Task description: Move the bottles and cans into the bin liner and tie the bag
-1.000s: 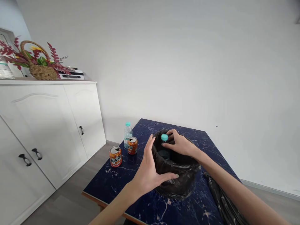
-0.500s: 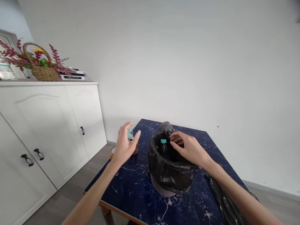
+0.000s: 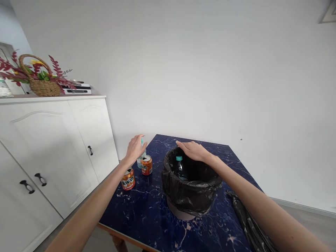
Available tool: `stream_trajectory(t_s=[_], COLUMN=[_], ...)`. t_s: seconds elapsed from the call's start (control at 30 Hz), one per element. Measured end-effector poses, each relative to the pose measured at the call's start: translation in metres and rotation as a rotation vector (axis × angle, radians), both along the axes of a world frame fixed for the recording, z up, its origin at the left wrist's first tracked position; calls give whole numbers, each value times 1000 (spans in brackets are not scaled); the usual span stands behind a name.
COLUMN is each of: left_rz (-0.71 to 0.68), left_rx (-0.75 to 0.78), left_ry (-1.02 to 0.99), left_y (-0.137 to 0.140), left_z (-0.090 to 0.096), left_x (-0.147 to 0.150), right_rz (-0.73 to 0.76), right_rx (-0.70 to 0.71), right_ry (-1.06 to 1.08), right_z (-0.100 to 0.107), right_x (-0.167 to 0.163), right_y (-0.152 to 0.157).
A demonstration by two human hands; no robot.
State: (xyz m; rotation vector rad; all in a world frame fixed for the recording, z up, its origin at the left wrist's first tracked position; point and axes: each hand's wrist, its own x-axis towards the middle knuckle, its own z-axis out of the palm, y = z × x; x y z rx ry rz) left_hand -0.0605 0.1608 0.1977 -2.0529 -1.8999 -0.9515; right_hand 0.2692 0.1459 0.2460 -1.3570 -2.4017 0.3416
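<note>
A grey trash bin (image 3: 181, 212) lined with a black trash bag (image 3: 189, 196) stands on the table, and a bottle with a teal cap (image 3: 180, 168) is upright inside it. My right hand (image 3: 195, 151) lies over the bag's far rim; most of its fingers are hooked out of sight behind it. Farther left, my left hand (image 3: 135, 150) is open, with thumb and fingers apart around the top of a clear bottle (image 3: 140, 163). Whether it touches that bottle I cannot tell. Two orange drink cans, a nearer can (image 3: 128, 180) and a farther can (image 3: 147, 166), stand by this hand.
The blue marbled table (image 3: 147, 217) backs onto a white wall. More black plastic (image 3: 252, 224) lies by its right edge, partly under my right forearm. To the left stands a white cabinet (image 3: 52, 147) with a flower basket (image 3: 44, 86) on top.
My right hand has moved from inside the bag's opening onto its far rim, and the bulge of bag there is no longer visible. My left hand has shifted slightly left, round the bottle top.
</note>
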Motion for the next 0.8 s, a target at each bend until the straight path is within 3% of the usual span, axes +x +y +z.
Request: stream_trajectory(t_s=[0.27, 0.57, 0.67, 0.8], left_rz=[38, 5, -32, -127], left_rx=[-54, 7, 123, 355], left_ry=[-17, -47, -64, -87], left_y=[7, 7, -6, -41], left_z=[-5, 4, 21, 71], left_x=[-16, -13, -3, 32], right_rz=[-89, -67, -30, 109], right_rx=[-34, 110, 173, 332], right_ry=[26, 173, 219, 302], right_z=[-7, 10, 25, 47], right_x=[6, 9, 9, 1], right_y=[11, -6, -19, -41])
